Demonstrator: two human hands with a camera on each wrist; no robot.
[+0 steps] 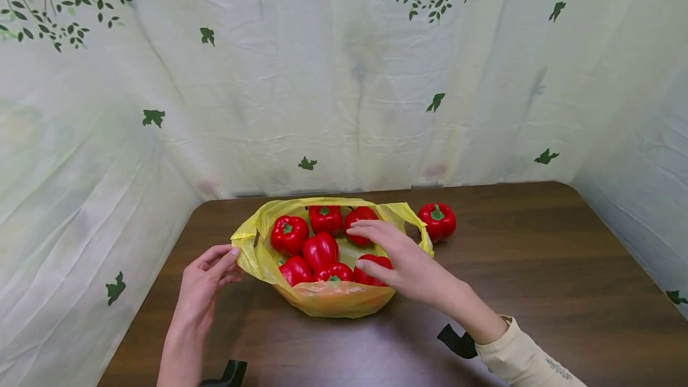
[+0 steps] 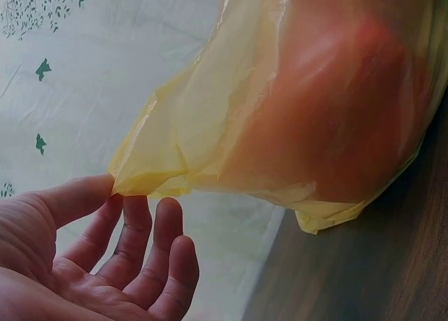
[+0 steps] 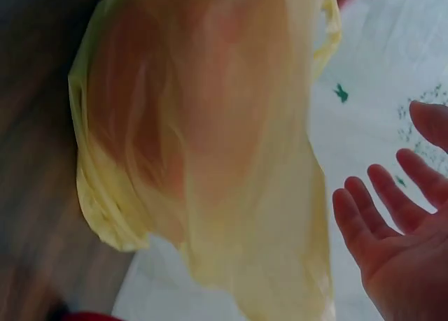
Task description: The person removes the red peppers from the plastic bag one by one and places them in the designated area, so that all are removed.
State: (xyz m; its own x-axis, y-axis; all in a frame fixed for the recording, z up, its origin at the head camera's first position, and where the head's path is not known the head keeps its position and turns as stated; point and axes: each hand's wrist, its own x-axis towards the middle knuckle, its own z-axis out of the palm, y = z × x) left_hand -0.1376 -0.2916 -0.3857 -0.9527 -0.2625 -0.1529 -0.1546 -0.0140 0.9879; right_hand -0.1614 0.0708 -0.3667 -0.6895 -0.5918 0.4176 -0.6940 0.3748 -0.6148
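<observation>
A yellow plastic bag (image 1: 344, 303) stands on the table with its mouth wide, and several red bell peppers (image 1: 320, 251) lie inside it. My left hand (image 1: 206, 279) pinches the bag's left rim between thumb and index finger; in the left wrist view the other fingers of that hand (image 2: 133, 258) curve loosely below the yellow film. Over the right part of the bag's mouth hovers my right hand (image 1: 400, 258), fingers extended and holding nothing. The right wrist view shows that hand (image 3: 399, 223) beside the bag (image 3: 210, 160), its fingers spread.
One more red bell pepper (image 1: 438, 221) sits on the brown wooden table (image 1: 537, 279), just right of the bag. Behind the table hangs a pale curtain (image 1: 344, 106) with leaf prints, which also rises along both sides.
</observation>
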